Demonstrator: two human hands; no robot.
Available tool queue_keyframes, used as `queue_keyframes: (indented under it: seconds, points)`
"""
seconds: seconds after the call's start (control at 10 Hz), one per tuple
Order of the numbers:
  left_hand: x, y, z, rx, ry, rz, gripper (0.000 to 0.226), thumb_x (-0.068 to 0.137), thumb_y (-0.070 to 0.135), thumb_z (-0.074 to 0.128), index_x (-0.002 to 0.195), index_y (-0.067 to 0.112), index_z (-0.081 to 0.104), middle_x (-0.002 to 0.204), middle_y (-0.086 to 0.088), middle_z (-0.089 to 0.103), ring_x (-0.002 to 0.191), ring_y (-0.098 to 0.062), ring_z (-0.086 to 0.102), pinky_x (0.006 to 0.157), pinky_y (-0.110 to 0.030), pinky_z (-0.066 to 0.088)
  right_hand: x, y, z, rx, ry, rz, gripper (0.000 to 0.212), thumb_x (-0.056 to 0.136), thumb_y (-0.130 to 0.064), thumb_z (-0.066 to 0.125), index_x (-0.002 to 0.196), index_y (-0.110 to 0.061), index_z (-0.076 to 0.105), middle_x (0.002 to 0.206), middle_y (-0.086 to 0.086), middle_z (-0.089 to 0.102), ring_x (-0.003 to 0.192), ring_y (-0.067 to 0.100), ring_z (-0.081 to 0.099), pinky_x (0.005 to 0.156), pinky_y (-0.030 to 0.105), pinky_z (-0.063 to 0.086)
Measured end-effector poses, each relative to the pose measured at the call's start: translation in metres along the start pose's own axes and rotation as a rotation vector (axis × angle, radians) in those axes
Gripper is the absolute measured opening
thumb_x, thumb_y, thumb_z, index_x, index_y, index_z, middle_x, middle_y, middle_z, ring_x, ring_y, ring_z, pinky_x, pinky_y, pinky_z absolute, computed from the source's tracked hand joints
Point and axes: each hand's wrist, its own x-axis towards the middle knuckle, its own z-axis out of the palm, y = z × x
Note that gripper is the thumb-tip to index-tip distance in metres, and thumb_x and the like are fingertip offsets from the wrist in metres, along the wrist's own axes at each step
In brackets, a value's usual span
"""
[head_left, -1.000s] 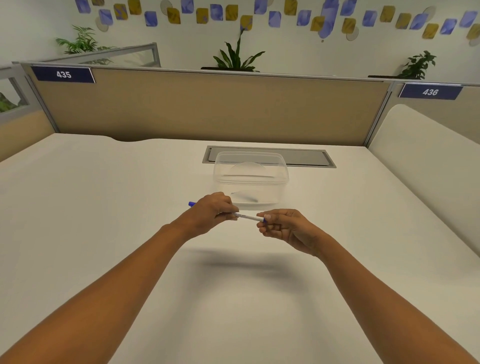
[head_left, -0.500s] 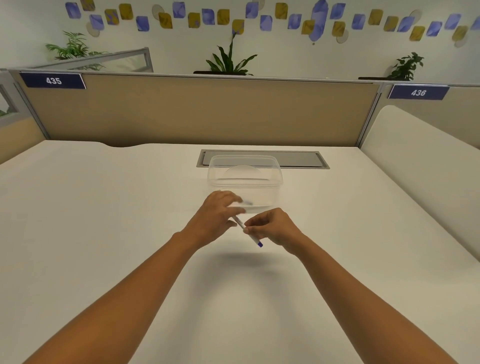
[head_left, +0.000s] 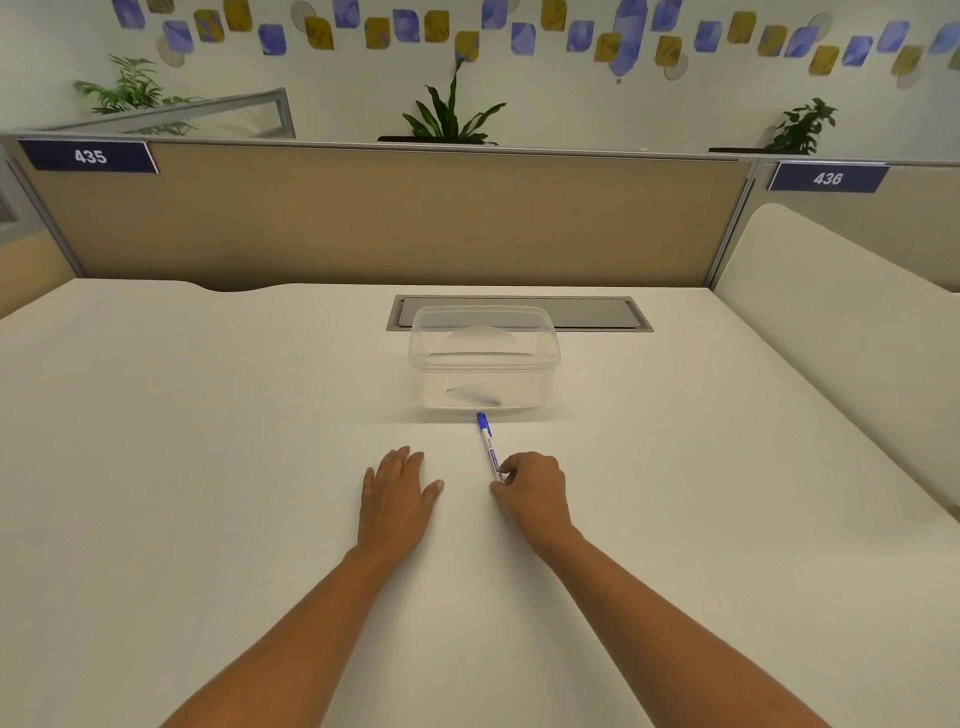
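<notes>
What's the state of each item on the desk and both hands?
Pen: capped, lying on the desk, near end pinched by the right hand.
Clear plastic container: lid on, upright, beyond the pen tip.
Left hand: flat on the desk, holding nothing.
Right hand: fingers curled, pinching the pen.
Desk cable hatch: closed.

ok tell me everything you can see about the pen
The pen is slim, with a white barrel that bears small print too fine to read and a blue cap on its far end. It looks like plastic. It lies on the white desk, pointing away from the person, its capped tip just short of the clear plastic container. The right hand pinches its near end, which the fingers hide. The left hand lies flat beside it, apart.
</notes>
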Motion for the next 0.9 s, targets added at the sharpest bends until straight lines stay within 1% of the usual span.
queue_keyframes:
  seconds: [0.1,0.2,0.3,0.4,0.5,0.6,0.7,0.8,0.9]
  points:
    - [-0.0009,0.0002,0.0028,0.016,0.011,-0.004,0.047,0.094,0.033,0.038,0.136,0.013,0.030,0.151,-0.007,0.025,0.141,-0.019,0.015,0.117,-0.041,0.007,-0.0011,-0.0036,0.0030,0.069,0.004,0.014,0.016,0.071,-0.006,0.062,0.082,0.005,0.064,0.082,0.021,0.068,0.079,0.038,0.062,0.073,0.040,0.050]
    - [-0.0015,0.0002,0.0026,0.036,0.011,-0.009,0.047,0.095,0.034,0.036,0.136,0.014,0.029,0.151,-0.006,0.024,0.141,-0.018,0.014,0.117,-0.040,0.007,-0.0019,-0.0055,0.0044,0.093,-0.017,0.032,0.019,0.072,-0.010,0.067,0.086,0.003,0.065,0.087,0.019,0.069,0.080,0.032,0.061,0.070,0.033,0.047]
    - [-0.0016,0.0003,0.0023,0.053,0.003,-0.008,0.047,0.095,0.035,0.035,0.136,0.014,0.029,0.151,-0.006,0.024,0.141,-0.019,0.014,0.117,-0.040,0.007,-0.0034,-0.0076,0.0036,0.122,-0.025,0.053,0.020,0.074,-0.011,0.068,0.089,0.001,0.064,0.091,0.018,0.068,0.068,0.024,0.053,0.057,0.026,0.039]
    - [-0.0017,0.0010,0.0019,0.053,0.009,-0.002,0.046,0.095,0.034,0.035,0.136,0.014,0.029,0.151,-0.006,0.024,0.141,-0.019,0.014,0.117,-0.040,0.007,-0.0030,-0.0071,0.0037,0.129,-0.028,0.062,0.021,0.074,-0.013,0.069,0.088,0.002,0.063,0.086,0.017,0.066,0.060,0.021,0.051,0.052,0.023,0.037]
    - [-0.0019,0.0016,0.0009,0.069,0.006,-0.006,0.047,0.095,0.035,0.035,0.136,0.014,0.030,0.151,-0.006,0.024,0.141,-0.019,0.014,0.117,-0.041,0.008,-0.0023,-0.0058,0.0038,0.127,-0.024,0.052,0.024,0.076,-0.018,0.068,0.088,0.002,0.063,0.080,0.013,0.062,0.049,0.010,0.045,0.041,0.009,0.031]
    - [-0.0021,0.0018,0.0002,0.073,-0.004,-0.005,0.047,0.095,0.035,0.035,0.136,0.014,0.029,0.151,-0.006,0.023,0.141,-0.019,0.014,0.117,-0.041,0.007,-0.0001,-0.0051,0.0044,0.116,-0.008,0.046,0.024,0.081,-0.020,0.062,0.084,0.003,0.063,0.073,0.010,0.058,0.050,0.012,0.045,0.042,0.010,0.029]
    - [-0.0020,0.0030,-0.0026,0.056,-0.024,-0.010,0.046,0.095,0.034,0.035,0.136,0.014,0.029,0.152,-0.007,0.023,0.141,-0.019,0.014,0.117,-0.041,0.007,0.0030,-0.0041,0.0019,0.084,-0.016,0.065,0.027,0.085,-0.009,0.050,0.059,-0.001,0.053,0.055,0.007,0.051,0.045,0.012,0.038,0.042,0.018,0.028]
    - [-0.0006,0.0027,-0.0027,0.072,-0.027,-0.002,0.046,0.095,0.034,0.034,0.136,0.014,0.028,0.152,-0.007,0.022,0.141,-0.020,0.014,0.117,-0.042,0.008,0.0059,0.0000,0.0024,0.062,-0.002,0.048,0.029,0.082,-0.002,0.043,0.053,-0.005,0.043,0.048,0.005,0.041,0.049,0.021,0.035,0.046,0.025,0.028]
    - [0.0001,0.0040,-0.0036,0.084,-0.046,-0.006,0.046,0.095,0.034,0.034,0.136,0.014,0.028,0.152,-0.007,0.022,0.141,-0.019,0.014,0.117,-0.043,0.007,0.0041,0.0009,-0.0017,0.058,0.022,0.058,0.025,0.085,-0.003,0.043,0.061,0.002,0.050,0.061,0.020,0.051,0.060,0.025,0.039,0.056,0.027,0.031]
